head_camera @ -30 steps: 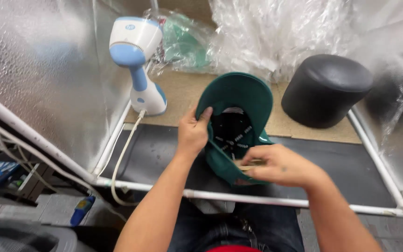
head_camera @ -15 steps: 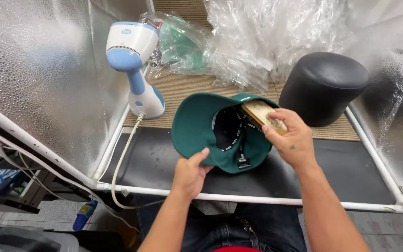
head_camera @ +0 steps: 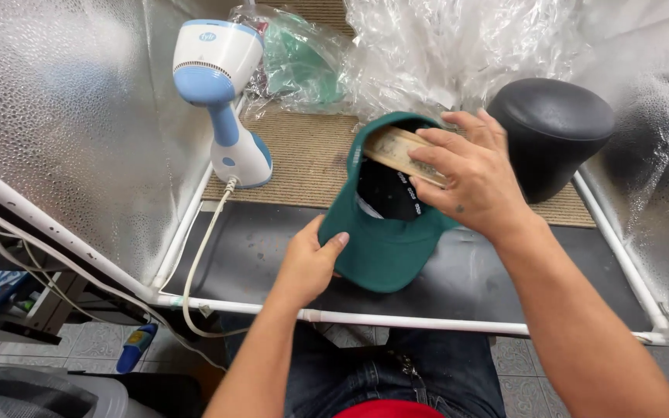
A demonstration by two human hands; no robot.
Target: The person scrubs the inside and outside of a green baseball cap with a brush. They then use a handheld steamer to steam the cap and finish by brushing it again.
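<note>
A dark green cap (head_camera: 385,251) hangs upside down over the black mat, its dark inside facing me. My left hand (head_camera: 309,262) pinches the brim at its left edge. My right hand (head_camera: 470,176) reaches over the crown and presses a tan cardboard strip (head_camera: 396,151) against the inner front of the cap.
A blue and white hand steamer (head_camera: 222,101) stands at the back left, its pale cord trailing over the white pipe frame (head_camera: 427,321). A black dome-shaped form (head_camera: 555,131) sits at the right. Crumpled clear plastic bags (head_camera: 458,46) and a bagged green cap lie behind. Silver sheeting lines both sides.
The cap has turned so its brim points toward me. My left hand shifted from the crown to the brim, and my right hand brought the cardboard strip up to the cap's front.
</note>
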